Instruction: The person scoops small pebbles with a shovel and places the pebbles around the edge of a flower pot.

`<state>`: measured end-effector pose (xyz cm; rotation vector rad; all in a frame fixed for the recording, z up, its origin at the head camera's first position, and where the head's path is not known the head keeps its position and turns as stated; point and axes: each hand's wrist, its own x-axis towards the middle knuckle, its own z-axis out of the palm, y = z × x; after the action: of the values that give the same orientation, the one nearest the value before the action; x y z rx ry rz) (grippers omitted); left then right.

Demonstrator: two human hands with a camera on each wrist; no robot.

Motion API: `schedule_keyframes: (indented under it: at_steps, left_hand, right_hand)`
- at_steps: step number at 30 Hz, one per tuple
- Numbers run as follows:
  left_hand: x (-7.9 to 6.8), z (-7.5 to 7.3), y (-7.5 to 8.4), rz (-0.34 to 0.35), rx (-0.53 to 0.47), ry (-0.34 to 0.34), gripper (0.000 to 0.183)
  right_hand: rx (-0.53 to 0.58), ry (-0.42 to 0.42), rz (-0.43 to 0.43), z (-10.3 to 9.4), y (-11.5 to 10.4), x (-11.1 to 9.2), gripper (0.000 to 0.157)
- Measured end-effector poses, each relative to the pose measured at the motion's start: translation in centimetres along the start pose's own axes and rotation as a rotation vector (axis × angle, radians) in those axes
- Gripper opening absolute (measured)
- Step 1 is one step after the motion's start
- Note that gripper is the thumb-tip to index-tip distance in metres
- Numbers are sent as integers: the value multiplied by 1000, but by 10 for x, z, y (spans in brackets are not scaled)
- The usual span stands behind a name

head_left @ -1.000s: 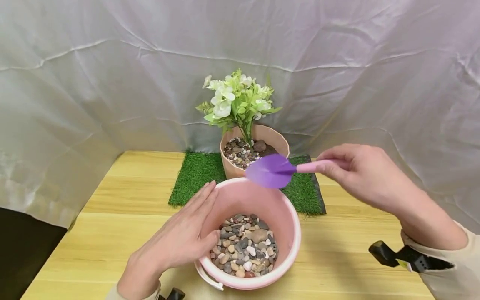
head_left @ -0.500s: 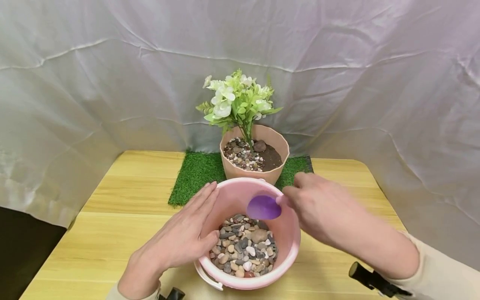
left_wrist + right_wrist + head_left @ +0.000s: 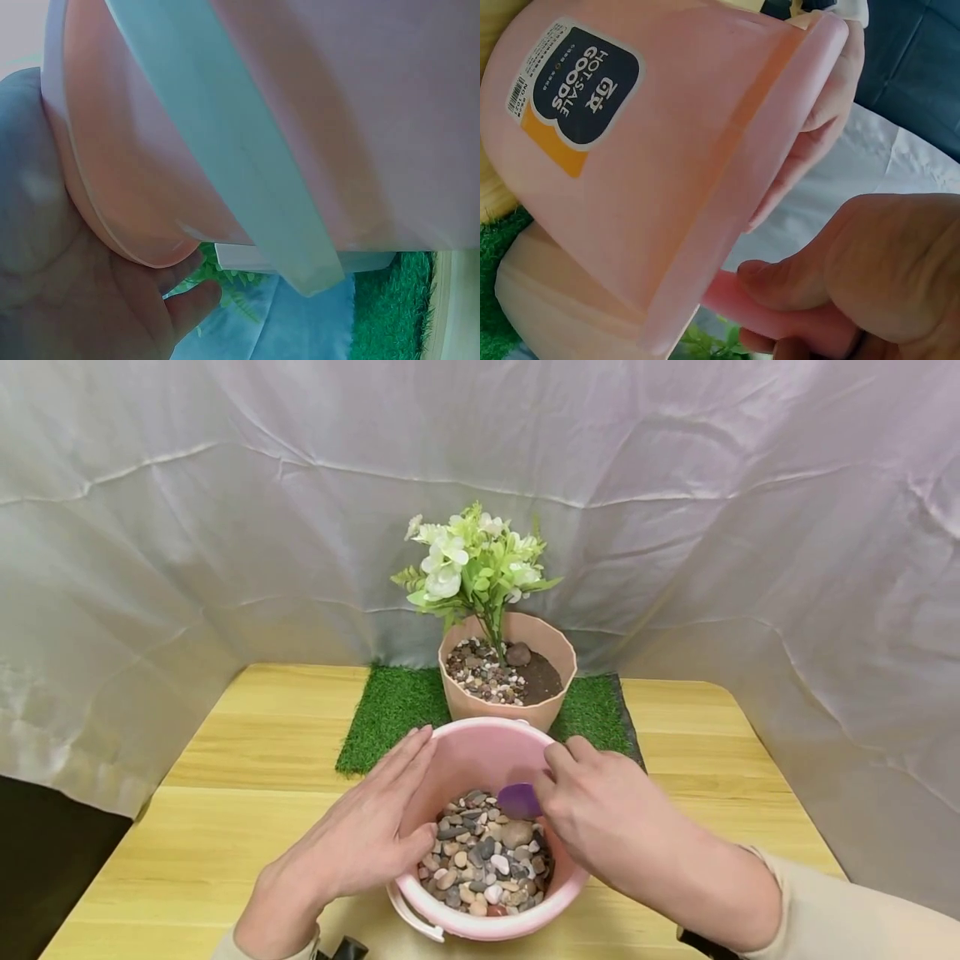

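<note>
A pink bucket [image 3: 480, 753] with pebbles [image 3: 483, 868] at its bottom stands at the front of the table. My left hand [image 3: 348, 839] rests on its left rim, fingers straight and thumb over the inner side; the palm lies against the rim in the left wrist view. With my right hand [image 3: 607, 814] I grip the pink handle [image 3: 780, 319] of a small trowel, over the right rim. Its purple blade [image 3: 516, 801] points down into the bucket, its lower edge right at the pebbles. My right hand hides part of the trowel in the head view.
Close behind the bucket stands a peach flowerpot [image 3: 495, 709] with soil, small stones and a white-flowered plant [image 3: 480, 560]. It sits on a green turf mat [image 3: 397, 714]. The bucket's white handle [image 3: 232, 150] hangs down its near left side. A grey cloth [image 3: 300, 543] backs the table.
My right hand has brought the trowel from above the bucket's back rim down and inward, so its blade is now low among the pebbles. My left hand has stayed on the rim.
</note>
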<state>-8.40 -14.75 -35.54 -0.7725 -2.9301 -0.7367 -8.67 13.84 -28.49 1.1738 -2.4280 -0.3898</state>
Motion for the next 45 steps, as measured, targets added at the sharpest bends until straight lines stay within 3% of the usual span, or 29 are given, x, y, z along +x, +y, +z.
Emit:
schedule_keyframes:
  at_steps: [10,18,28,38,45]
  left_hand:
    - [-1,1,0,-2,-1,0,94]
    - [-1,1,-1,-2,-2,0,94]
    - [-1,1,-1,-12,-12,-7,95]
    - [-1,0,-1,-10,-4,-3,95]
    - [0,0,0,-6,-7,-5,94]
  right_hand:
    - [-18,-15,37,6,-5,-1,13]
    - [-6,-60,78,8,-2,2,20]
    - [15,-69,73,-2,6,13,23]
    - [-69,-54,17,2,-7,21,9]
    - [-11,-122,0,-1,-5,23,13]
